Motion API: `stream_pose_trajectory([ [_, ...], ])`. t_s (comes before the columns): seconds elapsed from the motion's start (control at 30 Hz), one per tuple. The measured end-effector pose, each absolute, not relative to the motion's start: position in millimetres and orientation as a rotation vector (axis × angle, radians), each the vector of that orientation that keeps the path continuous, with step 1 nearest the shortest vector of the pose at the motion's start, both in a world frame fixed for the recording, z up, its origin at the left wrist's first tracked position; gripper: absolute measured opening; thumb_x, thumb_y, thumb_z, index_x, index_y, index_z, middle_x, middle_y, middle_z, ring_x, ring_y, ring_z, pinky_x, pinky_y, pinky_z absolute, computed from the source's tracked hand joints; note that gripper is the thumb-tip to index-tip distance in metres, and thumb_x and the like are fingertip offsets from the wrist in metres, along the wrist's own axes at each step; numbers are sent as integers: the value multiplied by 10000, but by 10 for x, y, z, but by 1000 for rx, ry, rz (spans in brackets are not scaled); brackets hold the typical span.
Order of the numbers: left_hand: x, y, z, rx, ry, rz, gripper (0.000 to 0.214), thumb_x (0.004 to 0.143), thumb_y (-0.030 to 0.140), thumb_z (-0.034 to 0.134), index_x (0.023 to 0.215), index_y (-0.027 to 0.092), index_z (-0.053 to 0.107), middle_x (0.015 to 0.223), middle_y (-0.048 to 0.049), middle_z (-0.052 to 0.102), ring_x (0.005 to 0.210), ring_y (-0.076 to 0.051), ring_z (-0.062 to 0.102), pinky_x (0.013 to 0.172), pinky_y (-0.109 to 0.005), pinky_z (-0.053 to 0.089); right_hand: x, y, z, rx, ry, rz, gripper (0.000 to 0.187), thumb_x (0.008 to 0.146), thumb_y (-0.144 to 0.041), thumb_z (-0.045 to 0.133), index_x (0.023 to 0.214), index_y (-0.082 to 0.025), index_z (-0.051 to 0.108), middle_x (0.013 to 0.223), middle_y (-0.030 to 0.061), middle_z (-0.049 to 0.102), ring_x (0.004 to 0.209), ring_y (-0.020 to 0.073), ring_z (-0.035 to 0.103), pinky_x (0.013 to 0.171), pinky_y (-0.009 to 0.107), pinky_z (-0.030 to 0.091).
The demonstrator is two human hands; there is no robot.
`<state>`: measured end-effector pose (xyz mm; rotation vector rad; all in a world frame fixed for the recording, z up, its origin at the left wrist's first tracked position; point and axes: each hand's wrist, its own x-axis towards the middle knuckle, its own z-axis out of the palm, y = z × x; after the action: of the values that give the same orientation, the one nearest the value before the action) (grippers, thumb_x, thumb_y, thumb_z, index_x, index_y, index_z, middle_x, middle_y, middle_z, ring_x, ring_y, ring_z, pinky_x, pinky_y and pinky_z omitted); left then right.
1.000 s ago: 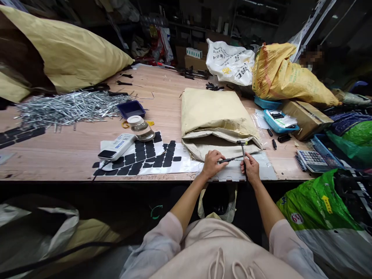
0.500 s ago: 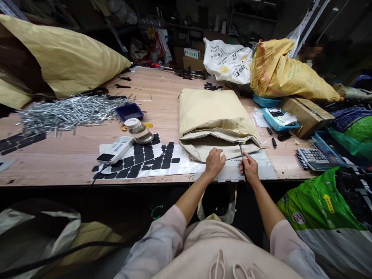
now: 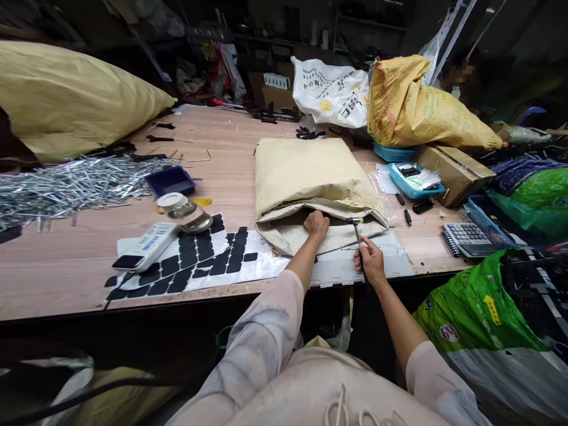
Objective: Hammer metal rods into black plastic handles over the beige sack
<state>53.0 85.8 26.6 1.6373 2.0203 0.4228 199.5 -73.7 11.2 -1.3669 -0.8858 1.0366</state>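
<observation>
A folded beige sack [image 3: 306, 168] lies flat on the bench, its mouth gaping towards me. My left hand [image 3: 316, 223] is at that mouth with its fingers curled; whatever they may hold is hidden. In my right hand [image 3: 371, 260] is a small hammer [image 3: 357, 232] with a metal shaft and a dark handle. Its head, yellowish at one end, is in front of the sack's opening. Beneath the sack's near edge a grey sheet [image 3: 377, 263] sticks out along the bench edge.
Left on the bench are a heap of metal rods [image 3: 80, 183], a dark blue tray [image 3: 171, 180], a jar [image 3: 186, 213], a white device [image 3: 148, 245] and black stickers [image 3: 222, 257]. Right are a carton [image 3: 457, 171], a calculator [image 3: 468, 236] and a green bag [image 3: 470, 307].
My left hand has moved forward from the sack's front edge into its mouth. My right hand still holds the hammer upright. The view has shifted slightly to the right.
</observation>
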Motion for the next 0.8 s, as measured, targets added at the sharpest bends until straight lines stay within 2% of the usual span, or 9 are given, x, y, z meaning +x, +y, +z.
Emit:
stream_pose_trajectory([
  [0.27, -21, 242, 232, 1992, 1746, 449, 210, 829, 360, 654, 977, 248, 752, 1045, -43, 663, 950, -199, 623, 785, -277, 465, 2014, -734, 72, -1346, -892, 1029, 545, 834, -458, 627, 1292, -162, 617, 622, -57, 598, 401, 84, 487, 322, 188, 406],
  [0.37, -124, 40, 214, 2029, 1702, 461, 219, 825, 349, 668, 1001, 247, 751, 1015, -35, 633, 934, -188, 603, 804, -279, 453, 2011, -735, 80, -1355, -905, 1015, 550, 831, -453, 626, 1294, -155, 619, 620, -56, 595, 404, 88, 487, 320, 194, 411],
  [0.5, -37, -6, 143, 2086, 1703, 573, 330, 814, 409, 713, 1113, 271, 725, 1054, -50, 633, 1056, -239, 556, 894, -330, 420, 2002, -737, 74, -1372, -910, 1001, 568, 823, -460, 633, 1298, -149, 622, 620, -53, 596, 401, 83, 478, 320, 194, 407],
  [0.63, 54, 57, 51, 2105, 1693, 620, 245, 871, 419, 663, 1064, 294, 748, 1050, -47, 646, 1073, -244, 533, 921, -365, 380, 1988, -744, 65, -1385, -946, 977, 587, 827, -468, 626, 1318, -146, 622, 629, -49, 592, 411, 81, 480, 327, 192, 407],
  [0.8, 30, 53, 24, 2124, 1617, 655, 230, 865, 395, 671, 1066, 309, 741, 1040, -21, 668, 1062, -230, 531, 911, -362, 357, 1940, -790, 104, -1471, -1021, 930, 595, 838, -461, 609, 1350, -157, 622, 666, -35, 607, 429, 84, 489, 347, 202, 417],
])
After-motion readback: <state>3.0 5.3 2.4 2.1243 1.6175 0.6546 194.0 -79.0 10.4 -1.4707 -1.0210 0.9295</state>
